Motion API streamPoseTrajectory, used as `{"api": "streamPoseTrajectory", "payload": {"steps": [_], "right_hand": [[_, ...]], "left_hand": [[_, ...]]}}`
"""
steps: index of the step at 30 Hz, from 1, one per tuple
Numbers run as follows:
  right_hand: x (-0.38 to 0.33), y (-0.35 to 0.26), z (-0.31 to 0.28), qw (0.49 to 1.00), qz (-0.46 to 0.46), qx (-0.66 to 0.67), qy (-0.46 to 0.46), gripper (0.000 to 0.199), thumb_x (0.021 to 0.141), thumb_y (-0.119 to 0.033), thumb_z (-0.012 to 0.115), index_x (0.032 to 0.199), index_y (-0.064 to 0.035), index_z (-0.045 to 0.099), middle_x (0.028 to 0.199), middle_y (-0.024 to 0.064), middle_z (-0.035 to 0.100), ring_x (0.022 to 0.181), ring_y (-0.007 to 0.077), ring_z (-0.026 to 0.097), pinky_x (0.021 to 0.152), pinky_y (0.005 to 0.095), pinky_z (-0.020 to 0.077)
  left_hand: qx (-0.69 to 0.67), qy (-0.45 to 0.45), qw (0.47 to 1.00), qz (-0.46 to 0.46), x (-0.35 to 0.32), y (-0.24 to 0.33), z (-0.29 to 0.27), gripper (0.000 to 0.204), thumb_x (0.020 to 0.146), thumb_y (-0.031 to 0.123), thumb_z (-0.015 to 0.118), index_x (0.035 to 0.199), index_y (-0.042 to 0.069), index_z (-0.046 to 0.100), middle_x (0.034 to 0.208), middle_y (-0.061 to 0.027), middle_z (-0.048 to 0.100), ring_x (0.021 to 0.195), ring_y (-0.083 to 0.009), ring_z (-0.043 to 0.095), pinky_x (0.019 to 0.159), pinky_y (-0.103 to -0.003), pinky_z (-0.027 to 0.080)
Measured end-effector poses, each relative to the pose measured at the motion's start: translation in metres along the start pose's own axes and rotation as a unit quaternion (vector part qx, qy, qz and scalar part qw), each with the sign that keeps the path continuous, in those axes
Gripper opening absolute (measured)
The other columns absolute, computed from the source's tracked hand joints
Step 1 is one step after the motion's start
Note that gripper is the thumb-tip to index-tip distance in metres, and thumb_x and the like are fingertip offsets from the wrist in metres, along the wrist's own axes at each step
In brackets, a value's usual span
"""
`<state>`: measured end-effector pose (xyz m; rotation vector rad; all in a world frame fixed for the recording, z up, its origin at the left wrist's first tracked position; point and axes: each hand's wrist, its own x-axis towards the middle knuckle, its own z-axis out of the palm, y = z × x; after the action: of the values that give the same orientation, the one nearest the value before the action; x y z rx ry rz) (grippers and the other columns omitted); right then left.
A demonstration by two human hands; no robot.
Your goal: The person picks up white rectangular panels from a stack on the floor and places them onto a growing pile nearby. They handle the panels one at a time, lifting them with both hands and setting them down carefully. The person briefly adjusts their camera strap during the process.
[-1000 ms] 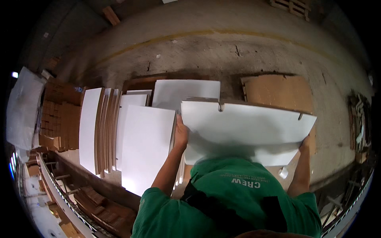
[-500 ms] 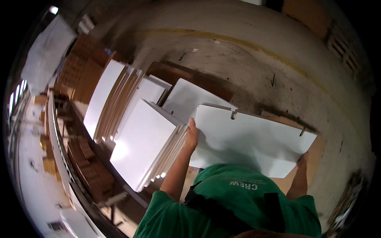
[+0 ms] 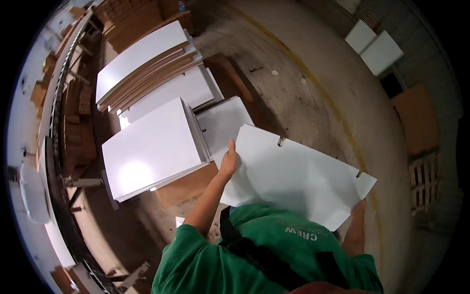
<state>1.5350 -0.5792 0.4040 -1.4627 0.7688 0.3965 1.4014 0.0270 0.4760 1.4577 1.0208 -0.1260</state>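
Against my chest, above the green shirt [image 3: 274,245], I grip a white panel [image 3: 298,181] by its two short edges, left hand [image 3: 228,161] clasped on the near-left edge, right hand [image 3: 357,215] curled under the right corner. Since a second ago I have swung left with it, so the stack of white boards [image 3: 152,147] on the concrete floor [image 3: 313,83] now lies just beyond my left hand, closer for setting it down.
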Motion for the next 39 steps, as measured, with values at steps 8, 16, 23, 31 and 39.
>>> {"api": "streamPoseTrajectory", "payload": {"steps": [8,16,23,31,39], "right_hand": [[0.141,-0.091,0.087,0.989,0.036,-0.098,-0.103,0.062,0.089,-0.049,0.031,0.131,-0.0047,0.038,0.13,0.0141,0.043,0.118,0.0284,0.042,0.098,0.0412,0.0354],[0.29,-0.151,0.202,0.935,0.067,-0.262,-0.23,0.065,0.089,-0.052,0.029,0.133,-0.0047,0.036,0.132,0.0152,0.041,0.12,0.0287,0.041,0.098,0.0415,0.0346],[0.34,-0.162,0.285,0.857,0.079,-0.413,-0.298,0.068,0.089,-0.055,0.027,0.134,-0.0048,0.034,0.134,0.0162,0.039,0.121,0.029,0.04,0.099,0.0418,0.0338],[0.26,-0.162,0.423,0.837,0.036,-0.448,-0.313,0.074,0.089,-0.061,0.023,0.136,-0.0048,0.033,0.135,0.018,0.038,0.122,0.0289,0.039,0.1,0.0422,0.0337],[0.152,-0.169,0.49,0.732,0.095,-0.466,-0.488,0.088,0.08,-0.074,0.027,0.139,-0.0078,0.026,0.138,0.0171,0.034,0.124,0.0314,0.036,0.098,0.045,0.0357]], "left_hand": [[-0.12,0.075,0.99,-0.014,0.025,0.005,0.026,0.088,0.085,0.068,0.018,0.131,-0.006,0.036,0.13,-0.02,0.042,0.123,-0.0285,0.038,0.102,-0.032,0.027],[-0.278,0.251,0.923,-0.093,0.012,-0.097,0.082,0.088,0.084,0.069,0.022,0.134,-0.003,0.033,0.135,-0.0179,0.038,0.125,-0.0266,0.034,0.103,-0.034,0.026],[-0.353,0.289,0.886,-0.083,-0.043,-0.126,0.125,0.075,0.092,0.058,0.013,0.14,0.001,0.021,0.143,-0.0109,0.026,0.13,-0.0246,0.025,0.107,-0.034,0.017],[-0.513,0.307,0.79,-0.135,-0.085,-0.176,0.146,0.091,0.079,0.072,0.035,0.14,0.006,0.02,0.139,-0.0141,0.031,0.125,-0.03,0.033,0.105,-0.04,0.025],[-0.48,0.302,0.811,-0.143,-0.084,-0.228,0.123,0.093,0.078,0.074,0.035,0.139,0.003,0.024,0.136,-0.0147,0.036,0.123,-0.0271,0.037,0.104,-0.037,0.026]]}}
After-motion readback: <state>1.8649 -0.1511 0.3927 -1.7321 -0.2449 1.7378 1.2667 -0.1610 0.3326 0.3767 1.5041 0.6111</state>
